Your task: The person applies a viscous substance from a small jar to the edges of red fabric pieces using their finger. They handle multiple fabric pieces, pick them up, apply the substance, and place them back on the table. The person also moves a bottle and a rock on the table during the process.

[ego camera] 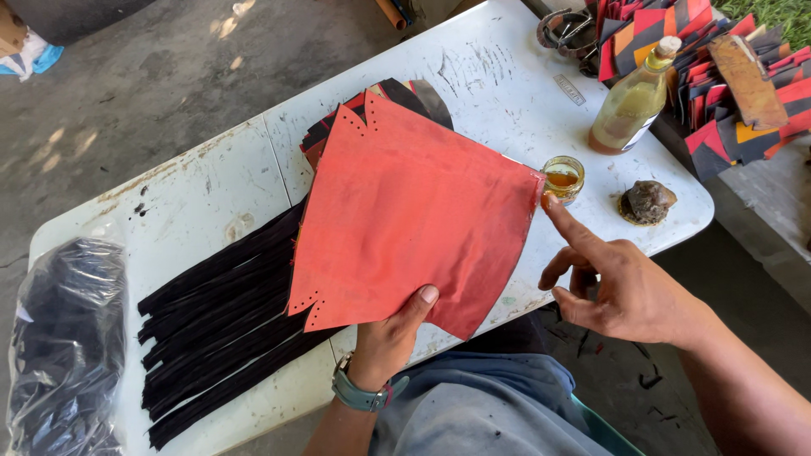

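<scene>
While the left hand (390,333) pinches the red leather panel (405,211) at its lower edge above the bench (211,186), the right hand (621,283) points a finger at its corner. It looks light, thin and floppy; best gripped along an edge.

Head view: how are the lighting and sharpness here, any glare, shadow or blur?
Head view: even shade over the white table; sun patches only on the floor at top left; red piece, left hand and right hand look sharp; mild glare on the plastic bag; slight wide-angle bend at the edges.
</scene>
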Action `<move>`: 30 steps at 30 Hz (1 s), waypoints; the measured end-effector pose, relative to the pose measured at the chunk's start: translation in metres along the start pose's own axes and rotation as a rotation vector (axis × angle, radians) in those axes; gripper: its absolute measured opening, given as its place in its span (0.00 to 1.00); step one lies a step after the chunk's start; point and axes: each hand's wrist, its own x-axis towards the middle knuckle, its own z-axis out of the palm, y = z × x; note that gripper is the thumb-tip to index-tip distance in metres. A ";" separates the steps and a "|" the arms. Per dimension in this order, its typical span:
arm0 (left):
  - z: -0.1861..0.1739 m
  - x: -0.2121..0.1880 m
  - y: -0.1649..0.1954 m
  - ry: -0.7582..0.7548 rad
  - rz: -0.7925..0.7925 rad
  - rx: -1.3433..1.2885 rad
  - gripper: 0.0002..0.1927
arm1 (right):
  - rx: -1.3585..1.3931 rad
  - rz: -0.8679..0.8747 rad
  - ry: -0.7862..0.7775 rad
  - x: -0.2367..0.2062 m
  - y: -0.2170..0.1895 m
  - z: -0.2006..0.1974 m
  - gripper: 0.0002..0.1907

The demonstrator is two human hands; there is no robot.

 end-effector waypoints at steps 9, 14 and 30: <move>0.003 -0.002 -0.004 0.034 -0.022 -0.010 0.14 | -0.569 -0.020 0.047 0.001 -0.008 0.021 0.55; 0.004 0.001 -0.006 0.068 -0.012 0.025 0.15 | -0.769 -0.055 0.021 0.000 -0.007 0.029 0.52; 0.012 0.010 -0.041 0.083 -0.193 -0.609 0.19 | -0.932 -0.072 0.308 0.071 0.070 -0.046 0.26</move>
